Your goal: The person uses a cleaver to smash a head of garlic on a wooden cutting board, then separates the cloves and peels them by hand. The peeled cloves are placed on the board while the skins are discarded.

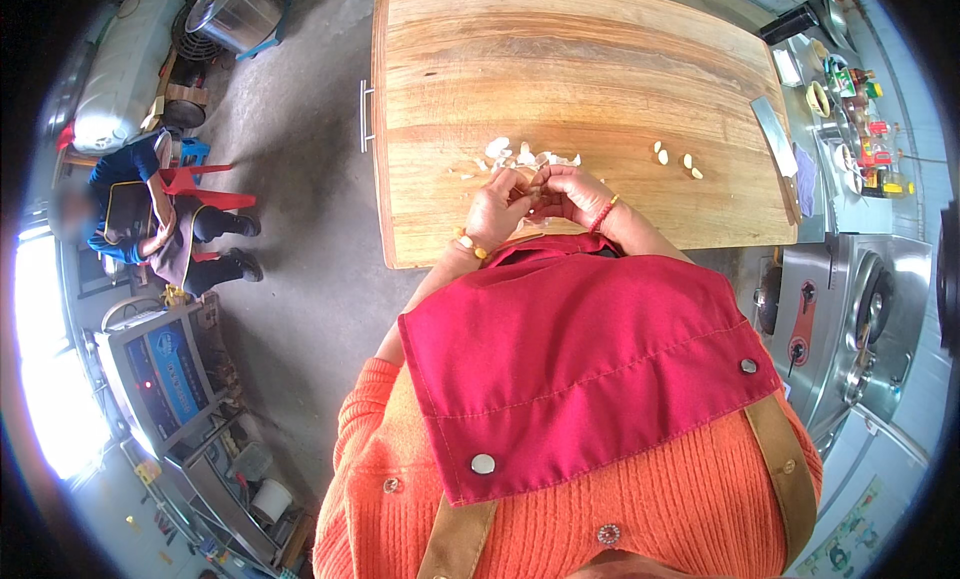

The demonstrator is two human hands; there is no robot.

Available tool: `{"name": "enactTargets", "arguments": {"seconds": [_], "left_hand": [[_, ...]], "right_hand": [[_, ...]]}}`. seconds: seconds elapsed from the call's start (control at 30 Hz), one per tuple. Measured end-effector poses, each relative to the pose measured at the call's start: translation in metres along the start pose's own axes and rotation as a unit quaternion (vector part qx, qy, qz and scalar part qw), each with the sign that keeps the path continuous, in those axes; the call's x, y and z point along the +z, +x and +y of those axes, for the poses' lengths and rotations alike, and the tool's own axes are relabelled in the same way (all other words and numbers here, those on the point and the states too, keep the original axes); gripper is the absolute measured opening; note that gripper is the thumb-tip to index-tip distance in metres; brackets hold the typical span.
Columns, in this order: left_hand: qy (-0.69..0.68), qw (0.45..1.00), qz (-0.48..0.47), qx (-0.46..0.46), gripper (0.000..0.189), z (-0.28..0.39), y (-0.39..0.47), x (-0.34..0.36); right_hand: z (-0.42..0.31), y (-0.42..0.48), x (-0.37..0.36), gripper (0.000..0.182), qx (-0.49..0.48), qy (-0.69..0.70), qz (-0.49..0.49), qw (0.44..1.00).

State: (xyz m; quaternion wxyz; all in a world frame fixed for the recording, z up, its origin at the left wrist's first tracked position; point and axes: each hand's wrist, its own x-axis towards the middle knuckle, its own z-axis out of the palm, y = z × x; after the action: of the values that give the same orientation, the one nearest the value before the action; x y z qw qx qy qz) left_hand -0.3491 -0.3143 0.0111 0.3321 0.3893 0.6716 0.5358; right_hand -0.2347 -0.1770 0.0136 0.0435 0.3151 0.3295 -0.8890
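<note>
My left hand [495, 210] and my right hand [572, 198] meet over the near edge of a wooden worktop [585, 76]. Their fingertips come together around something small, perhaps a garlic clove [535, 192], mostly hidden by the fingers. White garlic skins [525, 156] lie scattered just beyond and partly beneath the hands. Off to the right on the wood are several peeled garlic cloves [663, 157]. A wide-bladed cleaver [774, 136] rests along the worktop's right side, away from both hands.
Right of the worktop, a steel counter holds bottles [874, 155], a small bowl [817, 99] and a purple cloth [805, 180]; a gas stove [817, 316] stands nearer. At left, a person [142, 219] sits by a red plastic stool [206, 187]. A steel pot [236, 13] stands behind.
</note>
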Motion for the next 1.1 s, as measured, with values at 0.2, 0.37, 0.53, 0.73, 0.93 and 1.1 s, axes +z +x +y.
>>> {"name": "enactTargets", "arguments": {"seconds": [0.2, 0.37, 0.53, 0.73, 0.93, 1.1], "left_hand": [[0.088, 0.994, 0.022, 0.062, 0.012, 0.0, 0.009, -0.001], [0.082, 0.989, 0.044, 0.112, 0.008, -0.003, 0.007, 0.001], [-0.149, 0.981, 0.078, -0.1, 0.008, 0.009, 0.011, -0.001], [-0.03, 0.993, 0.087, -0.08, 0.004, -0.009, 0.009, 0.003], [0.034, 0.993, 0.076, -0.089, 0.006, -0.017, 0.011, 0.007], [0.156, 0.986, 0.05, -0.033, 0.011, -0.013, 0.014, 0.005]], "right_hand": [[-0.004, 0.006, -0.004, 0.012, -0.014, 0.029, -0.024, 0.999], [-0.015, -0.012, 0.02, 0.016, 0.011, 0.046, 0.031, 0.998], [-0.011, -0.004, 0.005, 0.02, -0.023, 0.121, -0.064, 0.99], [-0.007, -0.011, 0.002, 0.023, -0.05, 0.129, -0.109, 0.984], [-0.004, -0.008, 0.009, 0.018, -0.079, -0.009, -0.058, 0.995], [-0.013, -0.014, 0.009, 0.022, -0.112, 0.019, -0.039, 0.993]]}}
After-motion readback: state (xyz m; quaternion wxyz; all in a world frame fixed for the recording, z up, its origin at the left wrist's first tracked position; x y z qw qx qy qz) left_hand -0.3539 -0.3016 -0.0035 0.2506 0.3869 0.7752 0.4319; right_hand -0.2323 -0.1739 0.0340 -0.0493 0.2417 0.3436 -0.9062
